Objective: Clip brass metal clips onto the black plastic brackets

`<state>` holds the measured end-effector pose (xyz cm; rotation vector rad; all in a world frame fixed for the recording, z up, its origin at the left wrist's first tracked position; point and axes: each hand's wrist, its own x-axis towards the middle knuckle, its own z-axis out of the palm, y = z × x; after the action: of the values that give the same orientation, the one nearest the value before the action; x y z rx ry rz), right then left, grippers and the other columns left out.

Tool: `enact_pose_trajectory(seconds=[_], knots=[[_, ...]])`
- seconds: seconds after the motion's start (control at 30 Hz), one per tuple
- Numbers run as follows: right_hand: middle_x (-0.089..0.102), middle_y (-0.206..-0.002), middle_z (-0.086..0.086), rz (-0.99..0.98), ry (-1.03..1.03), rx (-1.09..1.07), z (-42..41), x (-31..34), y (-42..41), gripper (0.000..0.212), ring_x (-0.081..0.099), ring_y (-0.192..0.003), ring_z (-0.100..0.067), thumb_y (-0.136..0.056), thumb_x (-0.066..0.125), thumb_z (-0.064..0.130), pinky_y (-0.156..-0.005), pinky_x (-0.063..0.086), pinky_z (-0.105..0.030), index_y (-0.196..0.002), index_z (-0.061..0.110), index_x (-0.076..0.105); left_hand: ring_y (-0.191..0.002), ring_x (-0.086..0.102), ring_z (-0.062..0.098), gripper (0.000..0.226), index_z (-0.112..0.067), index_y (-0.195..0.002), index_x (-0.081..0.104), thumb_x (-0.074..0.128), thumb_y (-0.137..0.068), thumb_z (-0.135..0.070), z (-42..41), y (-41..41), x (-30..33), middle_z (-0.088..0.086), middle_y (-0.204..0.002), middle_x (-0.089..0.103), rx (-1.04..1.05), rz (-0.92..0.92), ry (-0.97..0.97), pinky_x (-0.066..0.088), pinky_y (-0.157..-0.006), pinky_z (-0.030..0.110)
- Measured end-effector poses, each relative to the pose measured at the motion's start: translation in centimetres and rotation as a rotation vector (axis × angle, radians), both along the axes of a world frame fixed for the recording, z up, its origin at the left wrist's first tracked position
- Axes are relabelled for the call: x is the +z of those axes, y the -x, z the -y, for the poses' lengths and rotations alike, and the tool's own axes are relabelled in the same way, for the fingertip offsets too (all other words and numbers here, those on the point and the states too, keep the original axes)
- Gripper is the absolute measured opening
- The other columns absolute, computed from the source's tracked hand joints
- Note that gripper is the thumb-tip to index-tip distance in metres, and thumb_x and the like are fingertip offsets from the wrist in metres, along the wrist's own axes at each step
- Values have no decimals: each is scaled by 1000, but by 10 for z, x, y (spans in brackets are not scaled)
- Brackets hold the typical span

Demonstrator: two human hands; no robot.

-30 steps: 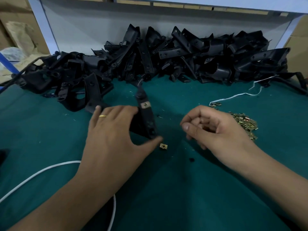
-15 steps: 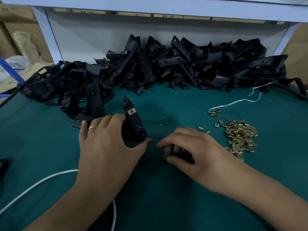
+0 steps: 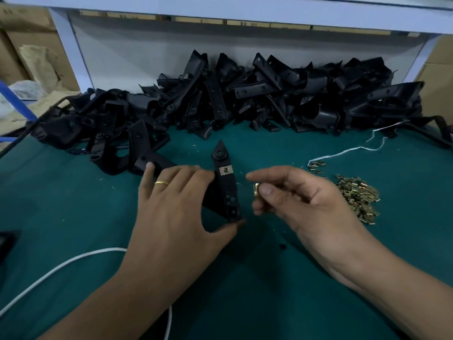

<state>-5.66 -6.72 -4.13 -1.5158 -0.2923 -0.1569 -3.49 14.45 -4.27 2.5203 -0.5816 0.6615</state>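
Observation:
My left hand (image 3: pixel 176 207) grips a black plastic bracket (image 3: pixel 226 190) at the middle of the green mat, thumb at its near end and fingers along its left side. One brass clip (image 3: pixel 226 171) sits clipped on the bracket's upper part. My right hand (image 3: pixel 301 200) pinches a second loose brass clip (image 3: pixel 257 189) between thumb and fingers, just right of the bracket and not touching it. A heap of loose brass clips (image 3: pixel 355 197) lies on the mat behind my right hand.
A long pile of black brackets (image 3: pixel 245 99) fills the back of the green mat (image 3: pixel 245 290) against a white panel. A white cord (image 3: pixel 61 268) curves at the near left. A white string (image 3: pixel 348 149) lies at the right. Cardboard boxes stand at both sides.
My right hand went down to the mat, picked up the loose brass clip, and has lifted it beside the bracket. My left hand kept hold of the bracket.

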Motion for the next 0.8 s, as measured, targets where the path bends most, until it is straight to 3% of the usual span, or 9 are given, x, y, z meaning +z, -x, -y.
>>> enact_pose_trajectory(seconds=[0.2, 0.47, 0.8], knots=[[72, -92, -11, -15, -143, 49, -4, 2, 3, 15, 73, -85, -29, -91, 71, 17, -80, 59, -33, -104, 9, 73, -127, 53, 20, 65, -22, -118, 62, 62, -73, -68, 0, 2, 3, -8, -122, 64, -11, 60, 3, 26, -119, 62], [73, -86, -10, 3, 13, 35, -9, 1, 4, 8, 75, -76, -26, -92, 72, 13, -73, 59, -27, -100, 10, 72, -127, 53, 20, 62, -21, -117, 63, 55, -74, -66, 0, 1, 4, -8, -120, 65, -16, 71, -1, 27, -118, 62], [74, -78, -11, 25, 92, -38, -9, 4, 6, 8, 76, -71, -28, -88, 75, 12, -69, 62, -37, -95, 8, 72, -125, 55, 21, 64, -21, -116, 65, 55, -74, -69, 0, 0, 2, -8, -119, 65, -32, 77, -59, 28, -117, 63]])
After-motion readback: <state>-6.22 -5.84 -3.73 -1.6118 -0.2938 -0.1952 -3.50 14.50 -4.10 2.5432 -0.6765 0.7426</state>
